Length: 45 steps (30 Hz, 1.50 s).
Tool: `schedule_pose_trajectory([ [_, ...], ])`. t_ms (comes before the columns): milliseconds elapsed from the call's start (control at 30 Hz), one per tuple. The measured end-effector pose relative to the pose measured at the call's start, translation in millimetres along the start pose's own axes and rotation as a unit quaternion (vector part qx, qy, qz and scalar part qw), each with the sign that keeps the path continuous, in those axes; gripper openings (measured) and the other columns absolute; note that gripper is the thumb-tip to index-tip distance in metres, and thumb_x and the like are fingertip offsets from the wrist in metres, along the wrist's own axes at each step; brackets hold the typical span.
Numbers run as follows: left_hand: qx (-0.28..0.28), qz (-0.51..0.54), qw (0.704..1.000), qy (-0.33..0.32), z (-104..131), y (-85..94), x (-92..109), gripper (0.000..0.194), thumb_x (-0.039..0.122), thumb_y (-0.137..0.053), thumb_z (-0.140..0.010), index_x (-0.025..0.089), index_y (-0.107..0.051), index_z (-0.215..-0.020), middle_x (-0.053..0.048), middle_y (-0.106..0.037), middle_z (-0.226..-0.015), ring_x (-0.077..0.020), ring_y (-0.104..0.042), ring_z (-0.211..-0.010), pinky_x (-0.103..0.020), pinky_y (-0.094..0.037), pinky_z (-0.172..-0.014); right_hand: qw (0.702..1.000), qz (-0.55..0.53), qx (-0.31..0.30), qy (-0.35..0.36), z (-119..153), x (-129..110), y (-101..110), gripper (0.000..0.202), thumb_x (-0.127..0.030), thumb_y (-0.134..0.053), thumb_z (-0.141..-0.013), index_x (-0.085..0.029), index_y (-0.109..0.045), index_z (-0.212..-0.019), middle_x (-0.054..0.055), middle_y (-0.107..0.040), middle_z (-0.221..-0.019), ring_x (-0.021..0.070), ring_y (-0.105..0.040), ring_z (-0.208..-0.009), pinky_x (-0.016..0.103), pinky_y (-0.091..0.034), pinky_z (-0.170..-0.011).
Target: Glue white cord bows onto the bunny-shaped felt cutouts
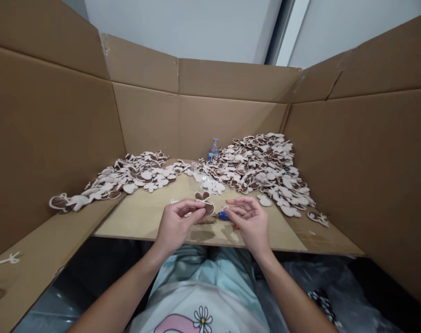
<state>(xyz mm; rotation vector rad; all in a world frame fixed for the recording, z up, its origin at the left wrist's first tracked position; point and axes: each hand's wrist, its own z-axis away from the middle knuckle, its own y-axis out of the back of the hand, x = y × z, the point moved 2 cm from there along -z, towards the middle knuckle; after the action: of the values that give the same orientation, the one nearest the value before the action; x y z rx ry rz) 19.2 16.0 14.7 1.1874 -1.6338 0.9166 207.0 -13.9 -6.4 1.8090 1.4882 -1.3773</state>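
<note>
The left hand [177, 223] pinches a small ear-shaped piece [204, 201] between thumb and fingertips, holding it just above the near edge of the board [144, 217]. The right hand [249, 220] sits just right of that piece with its fingers loosely curled and apart; whether it grips anything I cannot tell, though a blue thing [223, 215] lies at its fingertips, touching or nearly so.

The piece looks light, flat and soft, like padded fabric with a pale face and a brown inner patch. It would likely bend under a hard squeeze, so a gentle pinch at its lower edge, below the two lobes, seems the safest hold.

Left of the piece, a long heap [127, 178] of the same pieces trails across the board. To the right lies a bigger heap [266, 169]. Behind the piece stands a small water bottle [213, 149] against the cardboard wall [203, 115].
</note>
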Motion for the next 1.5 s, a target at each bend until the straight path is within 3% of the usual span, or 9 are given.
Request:
schedule_pose_trajectory([
  [300, 0.013, -0.033, 0.996, -0.079, 4, -3.5, 8, 0.009, 0.021, -0.078, -0.072, 0.018, -0.076, -0.08, -0.005, -0.072, -0.086, -0.0179, -0.07, -0.084, -0.025, -0.059, -0.074, 0.999, -0.033, -0.03, -0.011, 19, -18, -9, 0.031, -0.022, -0.086, -0.062, -0.02, -0.059, -0.077, -0.002, -0.071, -0.07, 0.0131, -0.07, -0.063, 0.023, -0.057, -0.063],
  [567, -0.002, -0.031, 0.993, -0.11, 13, -10.1, 11, 0.018, 0.017, -0.083, -0.064, 0.018, -0.076, -0.08, -0.006, -0.068, -0.092, -0.02, -0.069, -0.088, -0.028, -0.061, -0.074, 0.997, -0.033, -0.063, 0.007, 30, -22, -15, 0.027, -0.023, -0.083, -0.067, -0.021, -0.057, -0.074, 0.0, -0.072, -0.071, 0.0164, -0.071, -0.069, 0.028, -0.058, -0.067],
  [1200, 0.0, -0.041, 0.991, -0.125, 17, -13.0, 14, 0.011, 0.016, -0.081, -0.068, 0.02, -0.072, -0.073, -0.002, -0.071, -0.073, -0.016, -0.068, -0.071, -0.026, -0.058, -0.067, 0.998, -0.04, -0.041, 0.006, 34, -30, -18, 0.03, -0.024, -0.085, -0.064, -0.021, -0.055, -0.067, -0.001, -0.07, -0.067, 0.0145, -0.068, -0.065, 0.026, -0.058, -0.064],
  [1500, -0.034, -0.04, 0.994, -0.098, 20, -13.9, 15, 0.008, 0.017, -0.079, -0.069, 0.02, -0.072, -0.071, -0.002, -0.074, -0.071, -0.0171, -0.069, -0.068, -0.028, -0.057, -0.065, 0.993, -0.064, -0.074, -0.062, 33, -21, -16, 0.035, -0.026, -0.086, -0.061, -0.021, -0.052, -0.067, -0.003, -0.067, -0.065, 0.0131, -0.066, -0.063, 0.025, -0.056, -0.064],
])
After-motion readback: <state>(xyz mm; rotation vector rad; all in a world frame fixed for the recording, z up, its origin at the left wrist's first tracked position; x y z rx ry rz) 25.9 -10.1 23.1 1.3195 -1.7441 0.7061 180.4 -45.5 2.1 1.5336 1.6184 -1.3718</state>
